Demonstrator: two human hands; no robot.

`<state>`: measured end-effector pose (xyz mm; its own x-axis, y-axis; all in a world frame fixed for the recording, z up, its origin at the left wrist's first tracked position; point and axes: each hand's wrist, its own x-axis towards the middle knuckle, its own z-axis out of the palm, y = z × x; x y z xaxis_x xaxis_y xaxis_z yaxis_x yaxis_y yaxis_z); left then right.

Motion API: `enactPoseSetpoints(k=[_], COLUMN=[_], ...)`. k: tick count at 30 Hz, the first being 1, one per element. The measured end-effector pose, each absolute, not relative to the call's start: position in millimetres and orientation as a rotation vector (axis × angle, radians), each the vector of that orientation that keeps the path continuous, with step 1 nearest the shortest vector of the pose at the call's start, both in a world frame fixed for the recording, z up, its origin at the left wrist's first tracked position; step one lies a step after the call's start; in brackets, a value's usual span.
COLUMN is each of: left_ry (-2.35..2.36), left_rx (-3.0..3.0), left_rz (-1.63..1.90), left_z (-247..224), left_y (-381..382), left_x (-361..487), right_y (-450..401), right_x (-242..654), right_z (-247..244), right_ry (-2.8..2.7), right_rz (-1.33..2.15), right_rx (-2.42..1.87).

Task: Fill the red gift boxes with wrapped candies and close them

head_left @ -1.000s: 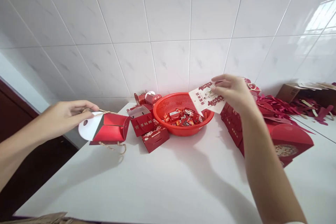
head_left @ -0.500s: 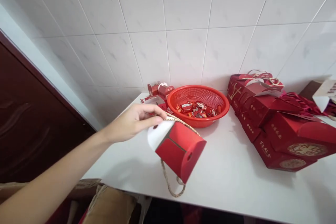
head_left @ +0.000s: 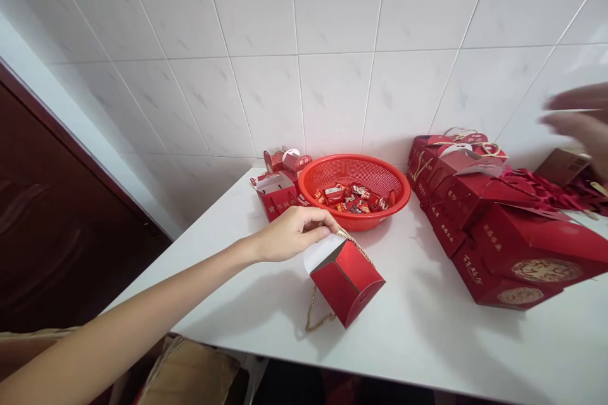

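Note:
My left hand (head_left: 297, 233) pinches a small red candy box (head_left: 349, 278) at its white-lined flap and twisted cord. The box is tilted above the white table, its lid flaps partly folded over and a loop of cord (head_left: 317, 323) hanging below. At the right edge my right hand (head_left: 582, 123) is partly in view, blurred, with its fingers stretched out and apart. Behind the box stands a red plastic basket (head_left: 403, 199) with wrapped candies (head_left: 354, 197) in it.
Several red boxes (head_left: 517, 247) are stacked on the right of the white table (head_left: 413, 342). Smaller red boxes (head_left: 280, 193) stand left of the basket, by the tiled wall (head_left: 337, 95). A cardboard carton (head_left: 190, 370) is below the table's front edge.
My left hand has moved the candy box to the right and slightly lower. My right hand has come into view at the right. A pale folded piece at the right edge is gone from sight.

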<state>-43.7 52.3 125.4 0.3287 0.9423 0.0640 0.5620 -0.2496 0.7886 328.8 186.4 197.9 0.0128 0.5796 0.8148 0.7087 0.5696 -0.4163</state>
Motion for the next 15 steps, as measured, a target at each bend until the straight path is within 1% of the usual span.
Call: enactPoseSetpoints(k=[2, 4, 6, 10, 15], left_ry=[1.327, 1.324, 1.324, 1.346, 1.379], left_rx=[2.038, 2.145, 2.221, 2.271, 2.267], left_rz=[0.709, 0.698, 0.680, 0.651, 0.535], left_z=[122.1, 120.1, 118.8, 116.0, 108.7], left_y=[57.7, 61.6, 63.9, 65.5, 65.7], left_x=[-40.0, -36.9, -34.8, -33.2, -34.1], right_y=[152.5, 122.9, 103.0, 91.9, 96.6], right_x=[283.5, 241.3, 209.7, 182.6, 182.6], right_z=[189.5, 171.2, 148.0, 115.0, 110.7], right_ry=[-2.039, -2.525, -2.796, -2.929, -2.996], right_rz=[0.157, 0.340, 0.470, 0.493, 0.526], right_rx=[-0.791, -0.513, -0.384, -0.549, -0.742])
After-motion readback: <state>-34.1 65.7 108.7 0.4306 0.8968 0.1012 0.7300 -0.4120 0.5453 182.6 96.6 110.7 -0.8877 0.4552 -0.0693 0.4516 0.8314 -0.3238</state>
